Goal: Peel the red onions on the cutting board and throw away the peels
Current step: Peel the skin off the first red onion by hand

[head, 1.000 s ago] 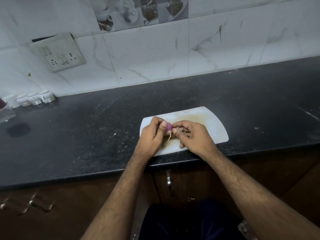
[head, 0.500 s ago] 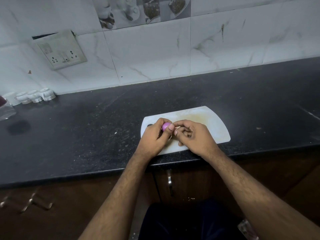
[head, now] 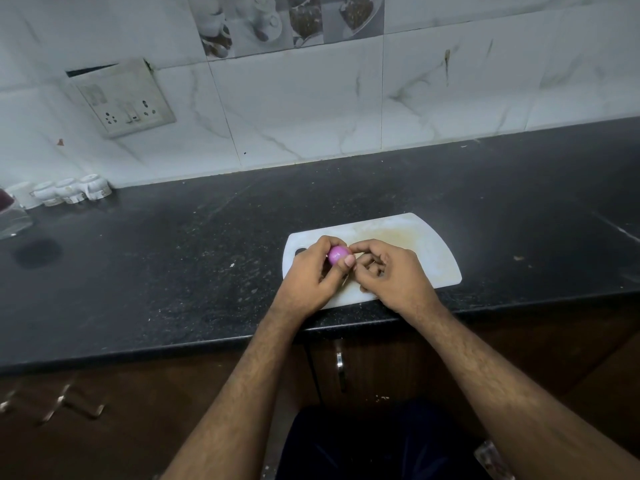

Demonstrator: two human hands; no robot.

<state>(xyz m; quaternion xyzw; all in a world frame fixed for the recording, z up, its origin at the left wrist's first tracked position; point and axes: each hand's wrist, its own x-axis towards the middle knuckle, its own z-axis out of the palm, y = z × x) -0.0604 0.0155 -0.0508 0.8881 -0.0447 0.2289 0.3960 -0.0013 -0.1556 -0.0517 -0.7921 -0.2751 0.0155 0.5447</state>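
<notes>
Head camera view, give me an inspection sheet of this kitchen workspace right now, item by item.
Surface: black speckled countertop, dusted with pale specks and crumbs; a dull round mark near its left end.
Job's things: small red onion, its visible part smooth and pink; white cutting board at the counter's front edge, stained yellowish. No loose peels can be made out.
Clutter: white cups on their sides by the wall; a clear container at the left edge.
Hands: left hand grips the onion; right hand has curled fingertips at the onion, what they pinch is hidden.
Cables: nothing seen.
Surroundings: marble-look tile wall, switch and socket plate, dark wood cabinets with metal handles below.
</notes>
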